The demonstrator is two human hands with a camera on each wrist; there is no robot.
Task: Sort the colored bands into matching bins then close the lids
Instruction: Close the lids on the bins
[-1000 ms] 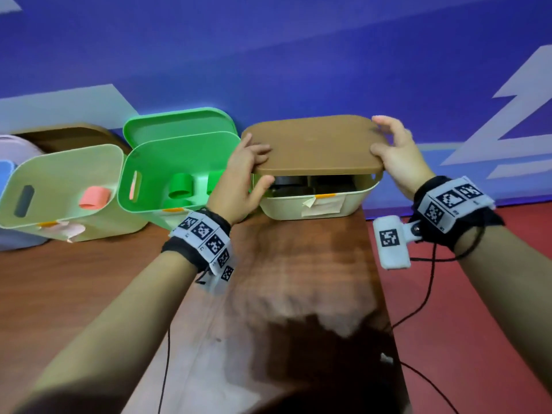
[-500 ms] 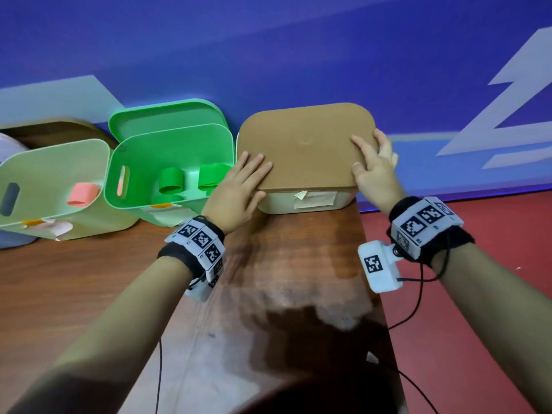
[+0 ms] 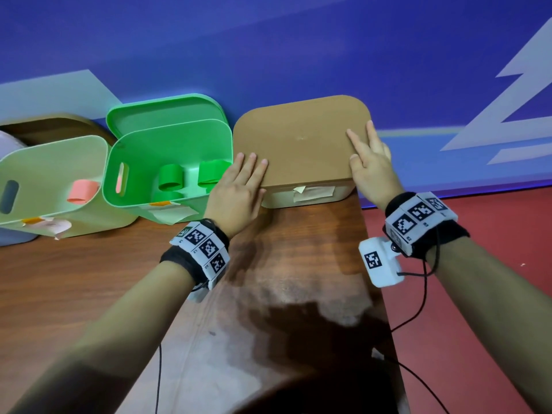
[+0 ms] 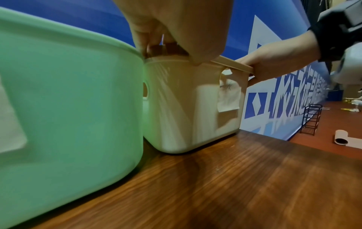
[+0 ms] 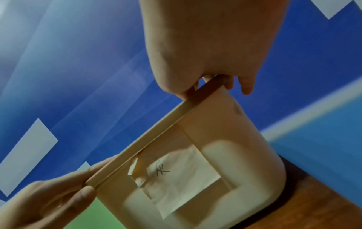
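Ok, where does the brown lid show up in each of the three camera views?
Head: brown lid sits centre frame, flat on the cream bin, a hand on each near corner.
Left wrist: only its edge shows, upper centre, running right from under the left hand.
Right wrist: its edge runs diagonally through the centre, below the right hand.
Shared landmark: the paper note on the bin's front.
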